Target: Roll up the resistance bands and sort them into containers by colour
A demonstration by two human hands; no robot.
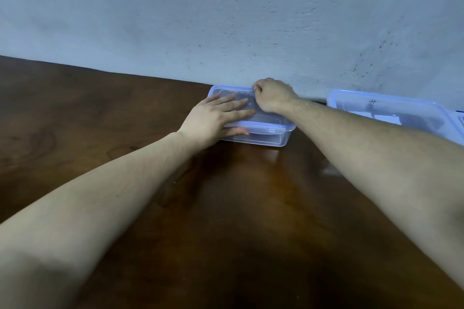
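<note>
At the far edge of the tabletop (226, 208), against the wall, sits a clear box (271, 137) with its lid (266, 118) on. The left hand (213, 120) lies flat on the lid, fingers spread, holding it down. The right hand (272, 95) has a curled grip on the lid's far rim. The step looks like opening the box; next, the rim needs lifting. No bands are in view. A second box (391, 110) sits to the right.

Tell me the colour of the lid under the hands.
Translucent blue lid, best seen in the head view, on the clear container.
</note>
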